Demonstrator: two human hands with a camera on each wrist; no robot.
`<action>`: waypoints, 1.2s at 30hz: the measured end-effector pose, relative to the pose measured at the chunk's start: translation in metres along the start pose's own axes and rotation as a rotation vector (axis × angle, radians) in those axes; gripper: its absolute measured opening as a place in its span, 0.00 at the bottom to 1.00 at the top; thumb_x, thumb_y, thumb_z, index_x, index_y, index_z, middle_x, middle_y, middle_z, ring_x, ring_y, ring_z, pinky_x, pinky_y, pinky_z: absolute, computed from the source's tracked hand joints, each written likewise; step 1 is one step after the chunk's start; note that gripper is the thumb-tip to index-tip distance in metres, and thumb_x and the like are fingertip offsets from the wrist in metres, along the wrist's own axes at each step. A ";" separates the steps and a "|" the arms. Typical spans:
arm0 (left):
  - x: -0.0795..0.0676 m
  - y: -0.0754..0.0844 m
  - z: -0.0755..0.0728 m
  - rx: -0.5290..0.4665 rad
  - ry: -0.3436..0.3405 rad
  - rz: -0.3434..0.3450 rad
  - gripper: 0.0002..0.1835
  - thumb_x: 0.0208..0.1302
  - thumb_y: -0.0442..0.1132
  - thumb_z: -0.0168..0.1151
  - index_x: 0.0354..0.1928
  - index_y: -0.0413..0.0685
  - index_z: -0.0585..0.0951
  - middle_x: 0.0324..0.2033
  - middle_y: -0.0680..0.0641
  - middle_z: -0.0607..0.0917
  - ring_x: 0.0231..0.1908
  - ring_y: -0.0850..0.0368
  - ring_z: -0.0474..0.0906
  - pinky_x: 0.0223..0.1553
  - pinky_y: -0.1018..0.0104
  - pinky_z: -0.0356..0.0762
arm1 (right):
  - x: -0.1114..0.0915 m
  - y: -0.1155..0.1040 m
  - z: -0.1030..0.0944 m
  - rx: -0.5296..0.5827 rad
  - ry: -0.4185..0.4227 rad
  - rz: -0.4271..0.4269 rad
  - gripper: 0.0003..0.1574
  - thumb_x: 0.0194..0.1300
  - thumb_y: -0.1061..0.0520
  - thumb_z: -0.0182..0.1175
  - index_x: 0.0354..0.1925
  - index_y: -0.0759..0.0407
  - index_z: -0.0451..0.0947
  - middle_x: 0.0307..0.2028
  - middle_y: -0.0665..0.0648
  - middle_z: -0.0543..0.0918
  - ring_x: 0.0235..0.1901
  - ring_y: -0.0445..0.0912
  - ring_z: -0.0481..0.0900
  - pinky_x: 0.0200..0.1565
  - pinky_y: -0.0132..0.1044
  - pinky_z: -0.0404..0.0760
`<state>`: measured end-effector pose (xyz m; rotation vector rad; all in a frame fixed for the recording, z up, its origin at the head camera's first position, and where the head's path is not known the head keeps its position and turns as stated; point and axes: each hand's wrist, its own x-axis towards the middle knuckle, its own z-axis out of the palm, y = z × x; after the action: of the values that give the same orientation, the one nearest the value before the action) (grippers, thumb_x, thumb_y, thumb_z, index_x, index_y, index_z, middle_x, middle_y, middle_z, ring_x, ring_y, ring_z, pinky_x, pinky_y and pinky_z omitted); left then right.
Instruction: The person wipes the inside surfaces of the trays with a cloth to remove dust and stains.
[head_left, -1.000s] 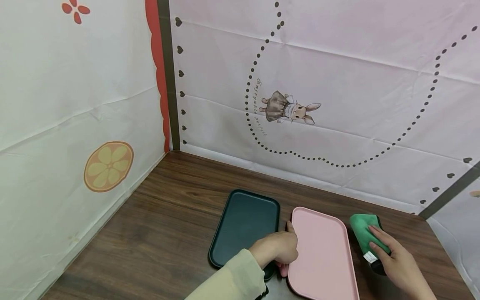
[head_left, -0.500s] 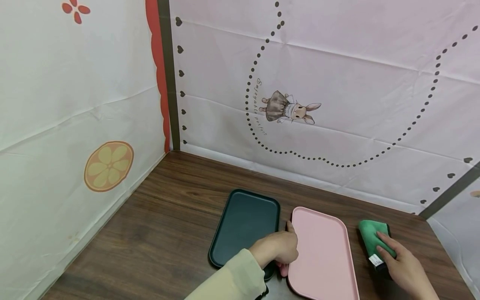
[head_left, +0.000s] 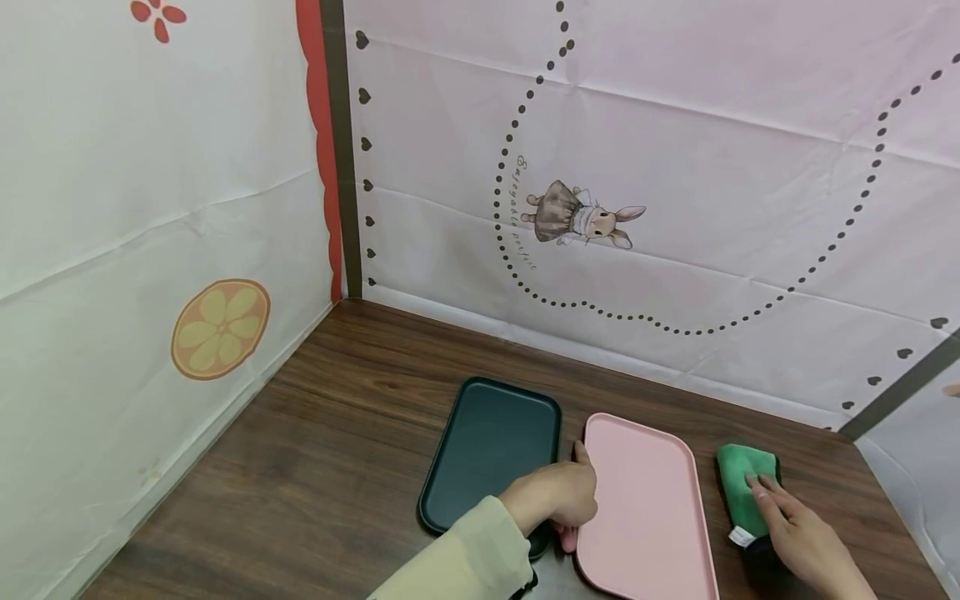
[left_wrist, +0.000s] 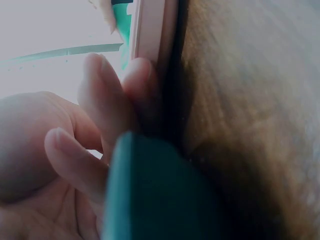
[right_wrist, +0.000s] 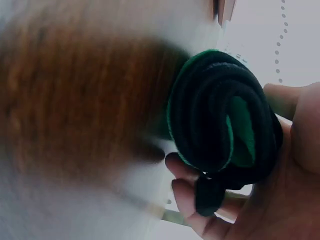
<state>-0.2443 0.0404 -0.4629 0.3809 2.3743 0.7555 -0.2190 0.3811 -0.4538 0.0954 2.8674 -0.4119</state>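
In the head view, my left hand is at the left rim of a pink tray. The left wrist view has bent fingertips against that tray's outer edge; I cannot tell whether the rim is pinched. My right hand lies over a green cloth with black backing and a white label, to the right of the pink tray. Seen from the right wrist, the rolled cloth sits between thumb and curled fingers, its spiral end facing the camera.
A dark green tray lies on the brown wooden table, left of the pink one with a narrow gap between them. Printed white curtains wall off the table's back and sides.
My right hand has moved the green cloth to the right, away from the pink tray, and its fingers lie flatter over it. My left hand and both trays have stayed put.
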 end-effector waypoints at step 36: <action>-0.010 0.006 -0.001 0.037 0.059 -0.002 0.45 0.75 0.38 0.55 0.83 0.38 0.41 0.09 0.49 0.83 0.08 0.57 0.78 0.09 0.69 0.66 | 0.000 -0.001 0.002 0.097 -0.138 0.000 0.46 0.82 0.37 0.44 0.81 0.64 0.48 0.79 0.77 0.41 0.73 0.82 0.42 0.64 0.83 0.52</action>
<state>-0.2365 0.0404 -0.4544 0.3765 2.4464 0.7325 -0.2187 0.3802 -0.4552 0.0807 2.7122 -0.5362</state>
